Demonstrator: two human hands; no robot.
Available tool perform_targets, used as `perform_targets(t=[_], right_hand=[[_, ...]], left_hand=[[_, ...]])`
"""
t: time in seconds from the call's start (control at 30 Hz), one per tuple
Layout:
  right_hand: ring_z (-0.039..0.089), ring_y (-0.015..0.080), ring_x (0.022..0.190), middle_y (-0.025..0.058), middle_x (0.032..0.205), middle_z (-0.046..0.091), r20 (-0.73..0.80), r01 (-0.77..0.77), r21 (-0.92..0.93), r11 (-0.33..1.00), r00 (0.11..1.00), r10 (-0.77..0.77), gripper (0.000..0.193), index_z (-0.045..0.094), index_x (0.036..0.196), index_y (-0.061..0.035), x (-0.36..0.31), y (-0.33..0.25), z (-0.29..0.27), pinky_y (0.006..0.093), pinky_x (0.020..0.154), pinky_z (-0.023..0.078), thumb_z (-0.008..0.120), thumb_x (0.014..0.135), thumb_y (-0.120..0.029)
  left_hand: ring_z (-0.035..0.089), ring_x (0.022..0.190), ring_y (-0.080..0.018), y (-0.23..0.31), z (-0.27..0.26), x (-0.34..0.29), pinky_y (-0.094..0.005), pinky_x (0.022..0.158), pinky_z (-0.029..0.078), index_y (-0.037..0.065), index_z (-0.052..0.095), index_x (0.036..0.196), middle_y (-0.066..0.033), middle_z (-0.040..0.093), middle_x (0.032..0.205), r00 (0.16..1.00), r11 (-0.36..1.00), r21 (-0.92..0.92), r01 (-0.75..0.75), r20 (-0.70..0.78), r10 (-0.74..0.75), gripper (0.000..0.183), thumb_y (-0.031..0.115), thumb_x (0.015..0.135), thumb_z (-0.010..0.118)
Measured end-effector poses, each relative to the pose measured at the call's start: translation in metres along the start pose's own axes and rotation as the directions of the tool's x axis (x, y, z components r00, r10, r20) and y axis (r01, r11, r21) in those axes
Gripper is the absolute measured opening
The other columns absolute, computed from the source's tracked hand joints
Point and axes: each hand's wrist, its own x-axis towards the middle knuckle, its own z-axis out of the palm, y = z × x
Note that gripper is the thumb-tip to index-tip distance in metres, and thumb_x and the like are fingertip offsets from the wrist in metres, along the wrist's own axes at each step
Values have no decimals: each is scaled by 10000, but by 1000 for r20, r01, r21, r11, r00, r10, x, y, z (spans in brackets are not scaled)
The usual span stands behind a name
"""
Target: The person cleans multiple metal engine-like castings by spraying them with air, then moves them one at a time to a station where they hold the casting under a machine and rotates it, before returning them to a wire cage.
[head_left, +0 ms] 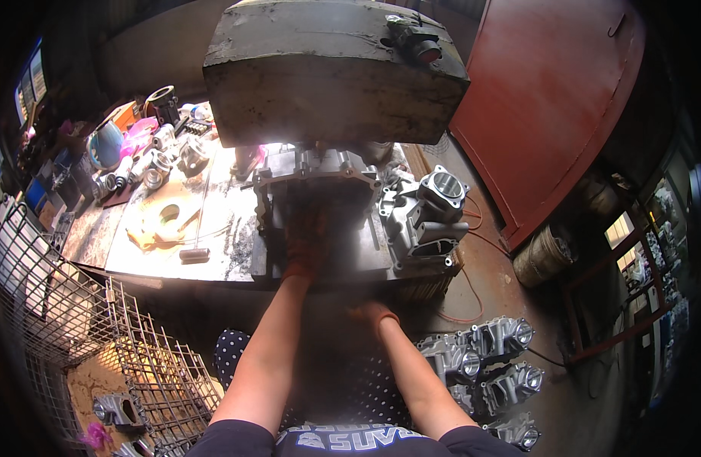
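A large grey metal casting (317, 177) stands on the worktable, beneath a big box-shaped machine head (337, 84). My left hand (308, 236), in an orange-red glove, reaches into the dark hollow of this casting. Shadow hides its fingers, so its grip does not show. Lower down and to the right, in front of the table edge, is my gloved right hand (372, 313). Its fingers are blurred and dark, and whether they hold anything cannot be made out. Just right of the large casting sits a shiny metal housing (426, 217) with a round bore.
On the table's left lie a hammer-like tool (195, 255), a yellowish ring-shaped piece (166, 219) and several metal parts. A wire cage (149, 373) stands at lower left. Several castings (510, 385) are stacked at lower right. A red panel (544, 99) and a drum (544, 257) stand farther right.
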Motion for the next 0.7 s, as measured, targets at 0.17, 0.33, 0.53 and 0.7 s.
perform_targets(t=[0.17, 0.33, 0.53, 0.7], right_hand=[[542, 339, 1073, 207, 1138, 565, -14, 7, -26, 1000, 1000, -7, 535, 595, 1120, -69, 3, 3, 4, 411, 911, 415, 436, 846, -500], [558, 333, 1049, 210, 1111, 576, -32, 37, -61, 997, 999, -39, 533, 611, 1092, -64, 12, 9, 10, 408, 896, 424, 439, 845, -504], [541, 332, 1077, 213, 1138, 564, -31, 14, 28, 1000, 999, -13, 538, 589, 1124, -59, 10, 9, 9, 417, 909, 413, 469, 837, -498], [525, 333, 1101, 214, 1161, 551, -38, 2, 68, 998, 999, 1, 539, 565, 1158, -62, 24, 24, 20, 421, 922, 404, 503, 826, -482]], left_hand=[[384, 1194, -337, 6, -7, 2, -472, 1008, 284, 88, 453, 1248, -119, 412, 1314, 998, 997, -70, -18, -55, 14, 625, 155, 650, 625], [333, 1227, -322, -3, 8, -2, -465, 1033, 261, 191, 318, 1362, -60, 332, 1378, 1000, 997, 71, -5, 24, 4, 769, 389, 704, 665], [336, 1222, -341, -6, 10, -4, -478, 1028, 262, 183, 325, 1358, -77, 330, 1382, 999, 998, 50, -41, -31, 43, 752, 373, 713, 661], [337, 1220, -356, 0, 3, -1, -490, 1027, 255, 180, 324, 1359, -97, 325, 1385, 999, 1000, -18, -25, 26, 25, 742, 353, 719, 659]])
